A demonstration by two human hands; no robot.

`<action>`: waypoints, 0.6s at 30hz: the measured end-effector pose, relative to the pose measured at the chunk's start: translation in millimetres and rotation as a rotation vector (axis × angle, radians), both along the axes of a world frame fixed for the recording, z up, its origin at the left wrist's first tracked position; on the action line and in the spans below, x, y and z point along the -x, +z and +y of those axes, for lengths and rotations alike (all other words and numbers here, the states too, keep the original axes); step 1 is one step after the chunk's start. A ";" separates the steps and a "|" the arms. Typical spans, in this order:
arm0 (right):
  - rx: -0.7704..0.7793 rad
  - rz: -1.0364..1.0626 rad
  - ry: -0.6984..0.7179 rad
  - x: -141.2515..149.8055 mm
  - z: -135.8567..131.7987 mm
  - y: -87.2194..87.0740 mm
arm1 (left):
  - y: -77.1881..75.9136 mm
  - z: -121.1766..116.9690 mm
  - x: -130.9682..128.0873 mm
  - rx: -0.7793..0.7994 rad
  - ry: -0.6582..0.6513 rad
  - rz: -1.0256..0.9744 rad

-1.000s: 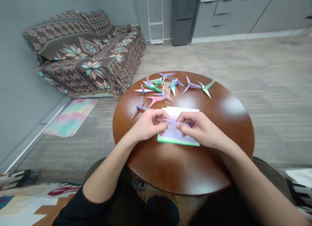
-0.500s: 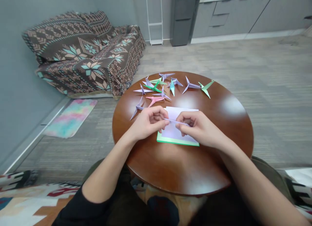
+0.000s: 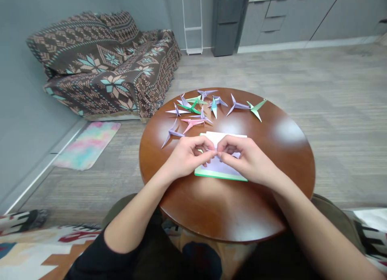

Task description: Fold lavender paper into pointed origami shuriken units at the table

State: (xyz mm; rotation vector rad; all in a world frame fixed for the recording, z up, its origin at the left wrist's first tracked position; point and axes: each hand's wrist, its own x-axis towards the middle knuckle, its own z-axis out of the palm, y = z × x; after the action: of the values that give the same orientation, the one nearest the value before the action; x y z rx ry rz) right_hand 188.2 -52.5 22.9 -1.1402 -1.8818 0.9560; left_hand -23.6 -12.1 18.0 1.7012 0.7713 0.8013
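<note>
My left hand (image 3: pixel 193 154) and my right hand (image 3: pixel 237 153) meet over a stack of paper sheets (image 3: pixel 222 175), white and lilac on top with green edges below. Both hands are closed, thumbs and forefingers pinched tip to tip around a small piece of lilac folded paper, mostly hidden by the fingers. Just beyond my left hand lies a lilac origami crane (image 3: pixel 172 132). A pink origami crane (image 3: pixel 192 123) sits a little farther back.
Several more folded cranes in lilac and green, among them a pale green crane (image 3: pixel 256 109), stand along the far side of the round brown table (image 3: pixel 281 163). A sofa with a patterned cover (image 3: pixel 111 70) and a pastel mat (image 3: pixel 89 145) are at the left.
My left hand has moved right until its fingertips meet those of my right hand. The lilac folded paper, visible between them before, is now mostly covered by fingers.
</note>
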 end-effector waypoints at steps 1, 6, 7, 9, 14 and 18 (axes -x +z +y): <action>-0.003 -0.002 -0.012 -0.5 0.2 0.4 | 0.6 0.7 0.7 -0.008 0.021 -0.006; -0.020 -0.013 -0.055 -2.7 3.2 2.2 | 1.1 11.0 8.7 -0.017 0.119 -0.070; -0.013 -0.014 -0.061 -2.8 3.7 2.2 | 0.5 13.1 10.0 -0.018 0.127 -0.073; 0.010 -0.017 -0.066 -2.9 4.3 1.8 | -1.1 15.8 10.9 -0.012 0.133 -0.075; 0.082 -0.025 -0.061 -2.6 3.5 0.4 | -2.2 14.8 7.0 0.024 0.138 -0.112; 0.106 -0.030 -0.048 -2.7 3.0 0.3 | -1.8 16.8 7.8 0.044 0.177 -0.152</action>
State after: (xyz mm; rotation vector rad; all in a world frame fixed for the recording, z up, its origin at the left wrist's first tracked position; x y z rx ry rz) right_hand 190.9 -49.5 23.2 -1.2627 -1.8372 1.0275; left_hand -31.4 4.7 16.2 1.5279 0.8354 1.0159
